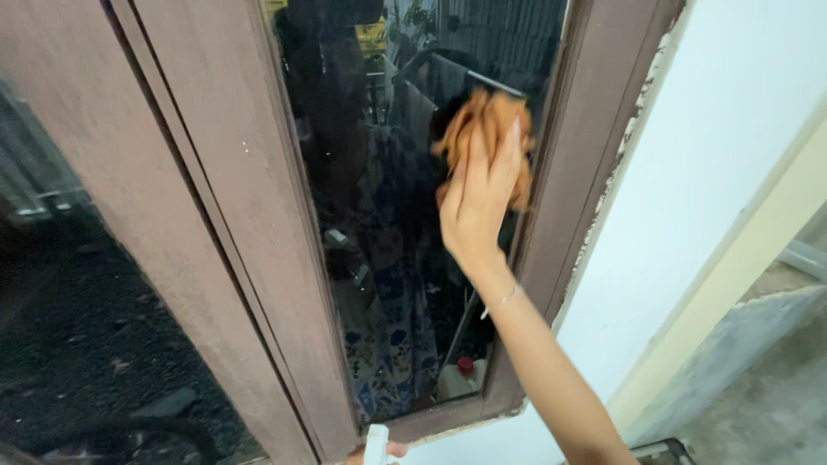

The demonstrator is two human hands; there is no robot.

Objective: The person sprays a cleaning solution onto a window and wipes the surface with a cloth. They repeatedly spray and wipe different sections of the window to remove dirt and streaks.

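Note:
My right hand (476, 200) presses an orange cloth (488, 129) flat against the dark glass pane (370, 198) of a window, near the pane's upper right side. A thin bracelet sits on that wrist. At the bottom edge of the view, my left hand (379, 451) grips a white spray bottle (376, 441); only its top and a few fingers show. The glass mirrors a figure in patterned clothes.
The pane sits in a brown wooden frame (258, 258), with a second dark pane (77, 344) to the left. A white wall (715, 155) with chipped paint runs along the right, and a grey floor (775, 405) lies below it.

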